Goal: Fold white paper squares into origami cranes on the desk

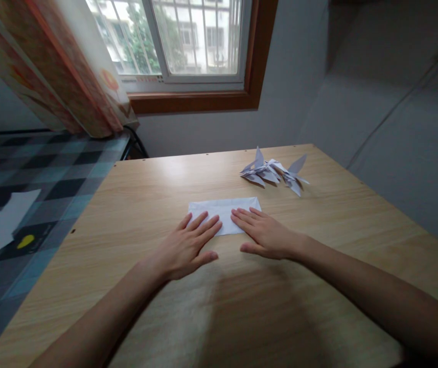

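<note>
A folded white sheet of paper [224,210], roughly a long rectangle, lies flat on the wooden table in front of me. On its left part rest the fingers of my left hand [188,245], stretched out and spread. My right hand [267,232] lies flat with its fingertips on the paper's right part, thumb held apart. Both palms face down, and neither hand grips anything. Parts of the paper's near edge are hidden under my fingers.
Several folded paper shapes with pointed wings [274,171] are bunched at the table's [157,189] far right. To the left is a checked bed cover [69,166] with loose white paper [2,225] on it. A window [199,41] and curtain [73,61] are behind.
</note>
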Demonstrator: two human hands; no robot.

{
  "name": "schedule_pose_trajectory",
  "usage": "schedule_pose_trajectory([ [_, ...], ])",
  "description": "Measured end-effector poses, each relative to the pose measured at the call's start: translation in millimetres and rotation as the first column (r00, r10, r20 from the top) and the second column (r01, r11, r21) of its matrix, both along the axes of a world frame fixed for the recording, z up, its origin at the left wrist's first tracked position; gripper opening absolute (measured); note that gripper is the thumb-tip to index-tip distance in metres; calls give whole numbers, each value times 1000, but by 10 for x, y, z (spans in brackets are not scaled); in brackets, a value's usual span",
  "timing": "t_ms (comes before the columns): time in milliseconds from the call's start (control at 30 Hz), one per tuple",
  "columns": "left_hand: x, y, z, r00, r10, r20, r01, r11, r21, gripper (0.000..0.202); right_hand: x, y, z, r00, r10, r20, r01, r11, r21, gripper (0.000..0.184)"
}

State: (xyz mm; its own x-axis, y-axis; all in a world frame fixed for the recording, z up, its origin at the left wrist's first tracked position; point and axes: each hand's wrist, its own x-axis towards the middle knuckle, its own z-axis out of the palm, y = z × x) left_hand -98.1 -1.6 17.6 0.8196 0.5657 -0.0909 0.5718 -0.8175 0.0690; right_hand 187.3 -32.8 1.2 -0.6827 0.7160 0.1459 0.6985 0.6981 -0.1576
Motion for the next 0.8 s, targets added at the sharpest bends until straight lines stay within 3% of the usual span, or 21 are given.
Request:
schedule_pose_trajectory([
  [100, -3, 7, 24, 1000, 4, 5, -4, 1000, -4, 69, 212, -14, 0, 998, 61, -8, -59, 985, 163, 54],
  [200, 2, 22, 53, 999, 23, 24, -23, 1000, -13, 67, 293, -34, 7, 984, 171, -44, -146, 928, 342, 27],
  [267, 0, 36, 70, 998, 44, 53, -44, 999, -5, 63, 269, -55, 30, 968, 244, -52, -204, 894, 399, 26],
  [400, -30, 63, 75, 990, 78, 120, -82, 996, 30, 55, 130, -104, 162, 981, 191, -21, -178, 947, 266, 19],
  [533, -66, 83, 42, 985, 69, 160, -77, 996, 50, 48, -35, -145, 324, 979, 94, 182, -118, 985, 124, 12],
  [633, -74, 90, 27, 982, 58, 181, -71, 995, 67, 46, -131, -165, 368, 953, 57, 296, -103, 985, 141, 12],
  [800, -59, 83, 56, 978, 43, 205, -63, 994, 94, 40, -176, -149, 299, 967, 23, 253, -107, 941, 321, 15],
])
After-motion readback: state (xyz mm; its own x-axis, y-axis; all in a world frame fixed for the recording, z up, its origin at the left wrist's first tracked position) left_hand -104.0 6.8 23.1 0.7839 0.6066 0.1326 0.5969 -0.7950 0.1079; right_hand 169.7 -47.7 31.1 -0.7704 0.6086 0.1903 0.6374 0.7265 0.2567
